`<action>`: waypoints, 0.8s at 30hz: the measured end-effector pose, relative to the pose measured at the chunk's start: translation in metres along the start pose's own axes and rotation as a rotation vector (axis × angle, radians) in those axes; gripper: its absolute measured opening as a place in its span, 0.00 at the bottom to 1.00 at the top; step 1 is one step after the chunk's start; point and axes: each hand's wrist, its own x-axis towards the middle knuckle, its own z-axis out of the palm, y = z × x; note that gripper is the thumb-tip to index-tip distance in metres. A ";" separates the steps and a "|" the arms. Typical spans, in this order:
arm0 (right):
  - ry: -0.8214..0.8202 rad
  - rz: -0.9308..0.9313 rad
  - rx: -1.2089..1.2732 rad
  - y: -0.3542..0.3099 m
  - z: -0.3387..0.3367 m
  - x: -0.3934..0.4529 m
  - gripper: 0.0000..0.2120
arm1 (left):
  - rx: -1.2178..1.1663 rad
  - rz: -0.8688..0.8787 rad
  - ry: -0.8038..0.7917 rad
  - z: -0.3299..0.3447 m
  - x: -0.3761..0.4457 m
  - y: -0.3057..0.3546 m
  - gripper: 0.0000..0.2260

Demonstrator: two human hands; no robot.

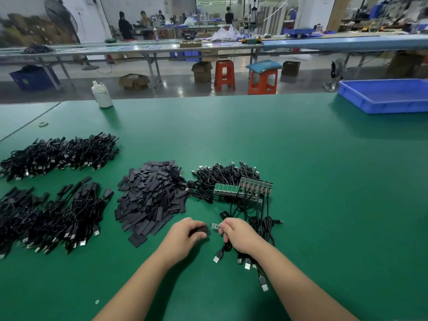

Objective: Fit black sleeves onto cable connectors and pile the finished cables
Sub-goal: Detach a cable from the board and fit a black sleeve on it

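My left hand [183, 235] pinches a black sleeve [199, 230] just above the green table. My right hand [238, 235] grips a cable by its small green circuit-board connector [214, 226], whose tip points at the sleeve's open end, a short gap apart. That cable's USB plug [217, 257] hangs below my right hand. A heap of loose black sleeves [150, 200] lies left of my hands. Unsleeved cables with green boards in a row [243, 188] lie behind my right hand. Two piles of sleeved cables, one [58, 154] behind the other [51, 218], sit at the far left.
A white bottle [102, 95] stands at the table's far edge. A blue plastic tray [384, 96] sits at the far right corner. More USB plugs [247, 265] lie under my right wrist. People work at benches beyond the aisle, with orange stools there.
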 end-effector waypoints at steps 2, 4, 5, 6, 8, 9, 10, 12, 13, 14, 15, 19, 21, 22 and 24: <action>-0.006 -0.006 0.002 0.000 -0.001 -0.001 0.15 | 0.015 0.037 0.055 -0.002 -0.001 0.002 0.11; -0.014 -0.015 0.006 0.000 -0.002 -0.002 0.15 | -0.014 0.062 0.103 -0.005 -0.001 0.004 0.10; -0.021 -0.017 0.012 0.000 -0.003 -0.003 0.15 | -0.025 0.073 0.113 -0.006 -0.002 0.006 0.09; -0.028 -0.018 0.021 0.000 -0.003 -0.003 0.15 | -0.029 0.085 0.116 -0.006 -0.002 0.007 0.09; -0.037 -0.023 0.045 -0.001 -0.004 -0.004 0.15 | -0.029 0.101 0.112 -0.006 -0.002 0.008 0.08; -0.040 -0.026 0.057 -0.001 -0.004 -0.005 0.15 | -0.027 0.106 0.107 -0.006 -0.002 0.009 0.08; -0.045 -0.029 0.066 -0.001 -0.004 -0.005 0.15 | -0.023 0.110 0.104 -0.006 -0.002 0.009 0.08; -0.055 -0.027 0.073 -0.002 -0.005 -0.006 0.15 | -0.017 0.112 0.105 -0.005 -0.002 0.010 0.08; -0.059 -0.025 0.076 -0.002 -0.005 -0.006 0.15 | -0.014 0.109 0.107 -0.005 -0.002 0.011 0.08; -0.060 -0.023 0.084 -0.002 -0.006 -0.006 0.15 | -0.014 0.105 0.111 -0.005 -0.002 0.011 0.08; -0.061 -0.020 0.096 -0.001 -0.006 -0.006 0.15 | -0.020 0.101 0.114 -0.005 -0.003 0.011 0.08; -0.061 -0.013 0.141 0.001 -0.007 -0.007 0.15 | -0.029 0.092 0.113 -0.008 -0.003 0.011 0.09; -0.072 -0.013 0.153 0.002 -0.007 -0.007 0.15 | -0.042 0.084 0.109 -0.007 -0.003 0.010 0.09; -0.077 -0.014 0.155 0.002 -0.007 -0.007 0.15 | -0.049 0.081 0.108 -0.007 -0.003 0.010 0.10; -0.081 -0.013 0.149 0.003 -0.007 -0.007 0.15 | -0.051 0.080 0.100 -0.006 -0.004 0.011 0.10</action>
